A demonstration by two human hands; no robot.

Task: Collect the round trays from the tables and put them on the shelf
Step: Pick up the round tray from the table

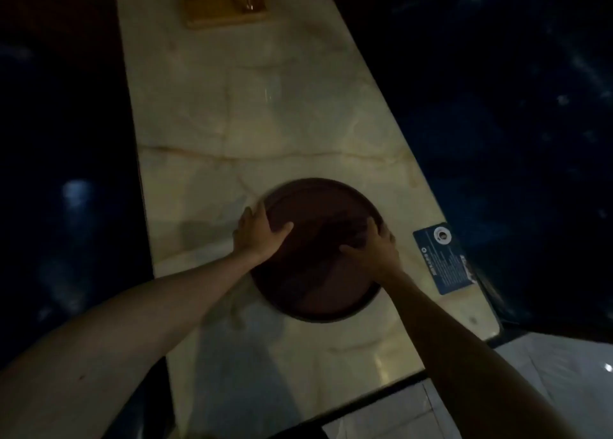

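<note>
A dark brown round tray [318, 203] lies on a pale marble table [265, 123], near its right side. My left hand [257, 234] grips the tray's left rim, thumb over the inside. My right hand [373, 248] grips the right rim, thumb resting on the tray's inner surface. The scene is dim, and I cannot tell whether the tray is lifted off the table.
A wooden holder [225, 4] with glass items stands at the table's far end. A blue printed card [442, 261] lies at the right edge, just beside the tray. Dark blue seating flanks the table on both sides. A light floor [547, 389] shows at bottom right.
</note>
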